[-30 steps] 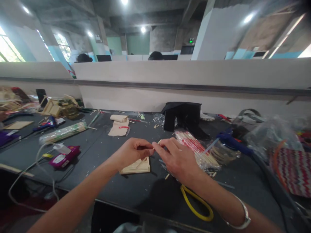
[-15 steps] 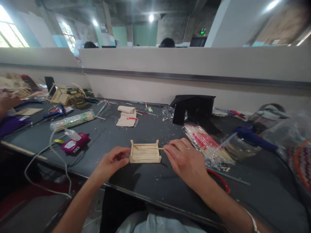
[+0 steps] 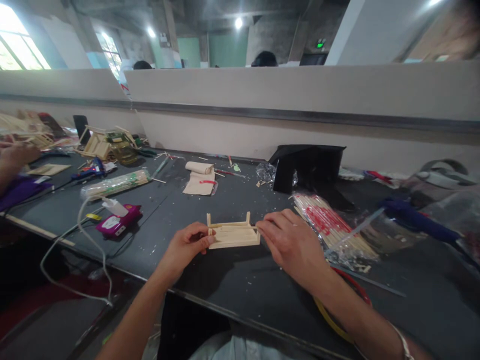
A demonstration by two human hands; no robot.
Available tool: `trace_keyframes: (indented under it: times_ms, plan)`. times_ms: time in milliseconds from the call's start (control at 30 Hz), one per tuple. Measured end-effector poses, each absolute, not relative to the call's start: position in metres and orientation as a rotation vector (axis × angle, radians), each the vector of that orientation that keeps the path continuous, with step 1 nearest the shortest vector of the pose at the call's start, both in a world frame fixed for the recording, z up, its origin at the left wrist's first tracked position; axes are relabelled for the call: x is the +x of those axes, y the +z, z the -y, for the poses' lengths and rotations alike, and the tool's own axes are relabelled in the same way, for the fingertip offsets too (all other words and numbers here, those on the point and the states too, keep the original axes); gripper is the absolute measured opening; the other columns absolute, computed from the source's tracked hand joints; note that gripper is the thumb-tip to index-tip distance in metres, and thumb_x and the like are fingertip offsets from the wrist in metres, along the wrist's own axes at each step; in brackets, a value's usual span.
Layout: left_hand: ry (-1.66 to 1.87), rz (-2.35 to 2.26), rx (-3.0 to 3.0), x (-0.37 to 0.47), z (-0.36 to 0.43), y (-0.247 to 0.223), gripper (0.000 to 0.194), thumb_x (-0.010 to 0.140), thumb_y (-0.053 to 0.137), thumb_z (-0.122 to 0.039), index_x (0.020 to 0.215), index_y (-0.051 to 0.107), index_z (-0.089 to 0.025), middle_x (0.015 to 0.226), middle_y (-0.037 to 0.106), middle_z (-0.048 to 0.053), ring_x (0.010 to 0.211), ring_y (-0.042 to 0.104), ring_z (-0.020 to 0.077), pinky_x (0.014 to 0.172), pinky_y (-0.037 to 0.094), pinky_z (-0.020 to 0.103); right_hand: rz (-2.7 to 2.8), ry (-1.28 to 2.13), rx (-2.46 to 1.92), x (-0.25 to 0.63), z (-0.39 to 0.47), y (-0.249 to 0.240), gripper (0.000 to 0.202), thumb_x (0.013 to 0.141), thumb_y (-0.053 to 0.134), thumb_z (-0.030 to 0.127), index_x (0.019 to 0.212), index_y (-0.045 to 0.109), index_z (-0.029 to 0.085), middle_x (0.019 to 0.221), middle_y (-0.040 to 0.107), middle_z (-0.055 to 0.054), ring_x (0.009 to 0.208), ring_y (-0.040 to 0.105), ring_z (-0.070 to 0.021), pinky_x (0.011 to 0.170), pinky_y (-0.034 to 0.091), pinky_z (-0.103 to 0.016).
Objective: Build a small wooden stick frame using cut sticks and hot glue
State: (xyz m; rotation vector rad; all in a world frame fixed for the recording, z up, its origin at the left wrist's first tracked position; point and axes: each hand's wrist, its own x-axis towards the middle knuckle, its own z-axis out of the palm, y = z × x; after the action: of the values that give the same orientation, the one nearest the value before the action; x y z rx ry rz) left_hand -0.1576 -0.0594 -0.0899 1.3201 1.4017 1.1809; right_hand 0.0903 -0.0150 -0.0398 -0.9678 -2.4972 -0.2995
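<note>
A small frame of pale wooden sticks (image 3: 234, 236), with short posts rising at its corners, is over the dark table in front of me. My left hand (image 3: 191, 242) pinches its left end between thumb and fingers. At the frame's right end, my right hand (image 3: 287, 235) has its fingertips closed on a thin wooden stick (image 3: 253, 228), most of which is hidden or blends with the frame.
Bagged sticks (image 3: 333, 220) lie to the right, beside a black stand (image 3: 307, 167) and a blue glue gun (image 3: 420, 217). A cloth roll (image 3: 200, 177) lies behind the frame. Leftward are a purple power socket (image 3: 119, 220), its white cable and another person's hand (image 3: 17, 155).
My left hand has closed on the frame's left end, and the frame has tilted. My right hand with the stick has come up against the frame's right end. The view has shifted slightly.
</note>
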Motion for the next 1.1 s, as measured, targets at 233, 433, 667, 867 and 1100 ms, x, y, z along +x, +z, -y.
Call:
trace_keyframes:
  times_ms: [233, 433, 667, 867, 1100]
  plan:
    - [1.180, -1.167, 0.969, -0.159, 0.030, -0.076, 0.027, 0.068, 0.079, -0.036, 0.077, 0.071, -0.012, 0.059, 0.052, -0.001, 0.048, 0.041, 0.0068, 0.044, 0.034, 0.019, 2.499, -0.388, -0.969, 0.084, -0.009, -0.016, 0.019, 0.081, 0.056, 0.005, 0.088, 0.067, 0.019, 0.083, 0.066, -0.005, 0.082, 0.050, -0.0226, 0.073, 0.038, -0.033]
    - [1.240, -1.137, 0.857, -0.167, 0.021, -0.095, 0.035, 0.069, 0.078, -0.042, 0.082, 0.071, -0.011, 0.058, 0.048, -0.002, 0.046, 0.035, 0.0042, 0.042, 0.028, 0.017, 2.550, -0.345, -0.970, 0.068, -0.028, -0.027, 0.024, 0.074, 0.060, 0.001, 0.090, 0.067, 0.018, 0.086, 0.066, -0.005, 0.082, 0.050, -0.0229, 0.072, 0.037, -0.034]
    - [1.261, -1.113, 0.761, -0.167, 0.020, -0.094, 0.029, 0.065, 0.081, -0.038, 0.080, 0.073, -0.013, 0.058, 0.053, -0.002, 0.048, 0.038, 0.0048, 0.045, 0.031, 0.018, 2.592, -0.359, -0.927, 0.054, -0.037, -0.037, 0.028, 0.066, 0.065, 0.002, 0.089, 0.067, 0.019, 0.085, 0.065, -0.005, 0.082, 0.051, -0.0243, 0.069, 0.034, -0.035]
    - [1.273, -1.146, 0.765, -0.166, 0.019, -0.092, 0.026, 0.066, 0.080, -0.035, 0.079, 0.073, -0.014, 0.060, 0.055, -0.002, 0.050, 0.040, 0.0054, 0.047, 0.032, 0.018, 2.589, -0.363, -0.906, 0.053, -0.035, -0.043, 0.026, 0.066, 0.067, 0.006, 0.089, 0.067, 0.018, 0.081, 0.065, -0.004, 0.079, 0.051, -0.0235, 0.068, 0.033, -0.035]
    - [1.296, -1.110, 0.805, -0.169, 0.019, -0.098, 0.023, 0.069, 0.079, -0.032, 0.081, 0.072, -0.014, 0.063, 0.055, -0.002, 0.051, 0.042, 0.0046, 0.046, 0.035, 0.016, 2.608, -0.362, -0.931, 0.051, -0.034, -0.042, 0.022, 0.069, 0.071, 0.009, 0.089, 0.068, 0.017, 0.079, 0.064, -0.004, 0.078, 0.050, -0.0230, 0.067, 0.031, -0.034]
